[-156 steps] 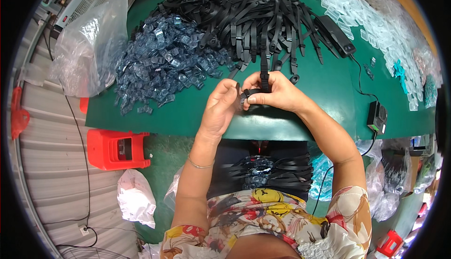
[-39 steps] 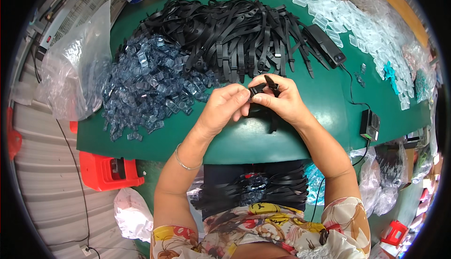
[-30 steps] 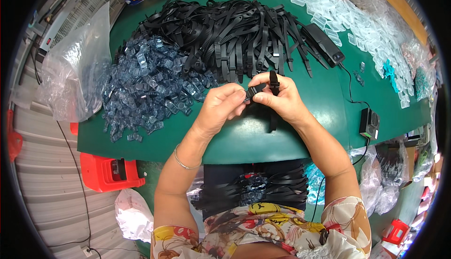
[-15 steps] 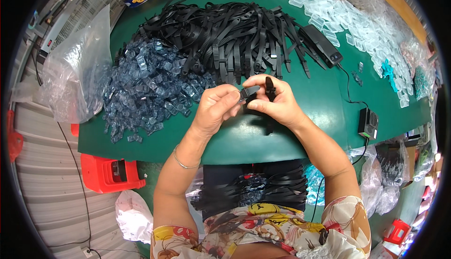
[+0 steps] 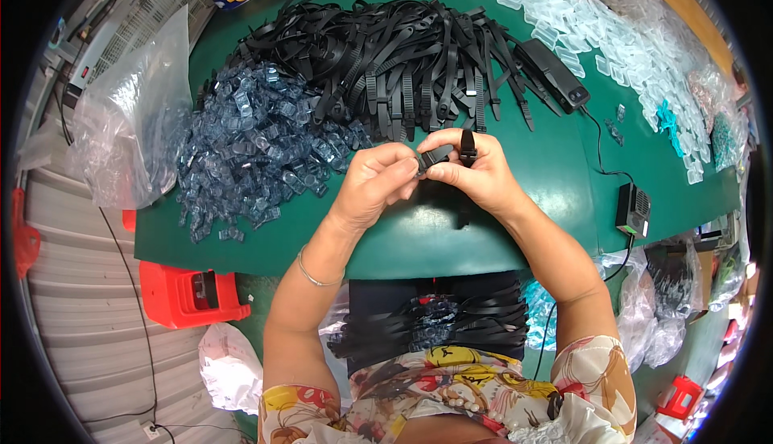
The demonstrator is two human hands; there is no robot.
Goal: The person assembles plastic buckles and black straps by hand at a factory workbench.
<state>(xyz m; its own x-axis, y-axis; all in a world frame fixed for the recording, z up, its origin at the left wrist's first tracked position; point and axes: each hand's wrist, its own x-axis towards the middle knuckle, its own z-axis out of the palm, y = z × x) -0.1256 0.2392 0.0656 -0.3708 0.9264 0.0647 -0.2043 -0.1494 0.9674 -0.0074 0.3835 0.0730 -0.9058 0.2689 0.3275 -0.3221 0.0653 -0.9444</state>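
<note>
My left hand [image 5: 374,182] and my right hand [image 5: 475,178] meet over the green table [image 5: 515,227], both pinching one black plastic strap [image 5: 447,154]. One short end of the strap sticks up between my right fingers. Just beyond my hands lies a big heap of black straps [image 5: 386,57]. To the left of them spreads a pile of small translucent blue-grey clips [image 5: 250,146]. More black straps with clips lie bundled in my lap [image 5: 435,327].
Clear plastic pieces [image 5: 596,25] cover the table's far right. A black device [image 5: 555,74] and a small black box [image 5: 632,209] with cable lie right of my hands. A clear bag [image 5: 133,114] sits at left, a red stool [image 5: 189,295] below the table edge.
My hands have stayed together on the strap and lifted slightly toward the heap. The strap's free end now stands more upright between my right fingers.
</note>
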